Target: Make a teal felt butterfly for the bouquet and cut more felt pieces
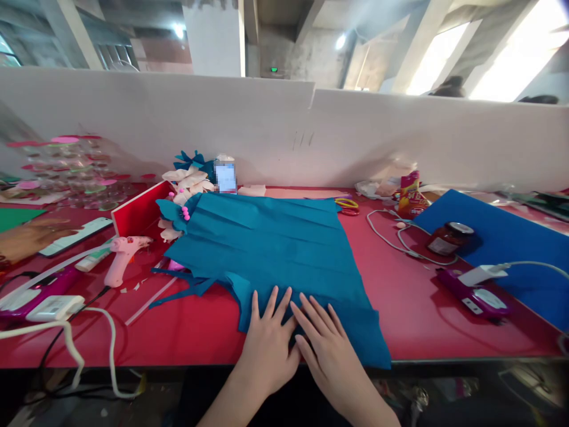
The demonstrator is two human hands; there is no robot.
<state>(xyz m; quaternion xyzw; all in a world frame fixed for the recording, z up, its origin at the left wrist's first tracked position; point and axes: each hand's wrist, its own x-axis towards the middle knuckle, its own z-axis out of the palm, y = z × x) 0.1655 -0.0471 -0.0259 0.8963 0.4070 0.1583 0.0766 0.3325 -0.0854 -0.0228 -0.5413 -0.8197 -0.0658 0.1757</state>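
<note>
A large teal sheet (275, 237), fabric or felt by its look, lies spread on the red tabletop with shallow creases across it. Its left side is cut ragged, and narrow strips trail off to the left. Both my hands rest on its near edge. My left hand (269, 344) lies flat with fingers spread. Beside it, my right hand (326, 350) is also flat, fingers stretched out, its thumb close to the left one. Nothing is held in either. Scissors with yellow and red handles (349, 206) sit by the sheet's far right corner.
A pink glue gun (122, 258), purple power strips (478, 296) with white cables, and a lit phone (226, 178) surround the sheet. At right are a jar (448, 238) and a blue board (524, 261). Another person's hand (29, 240) is at far left. A white partition (267, 130) stands behind.
</note>
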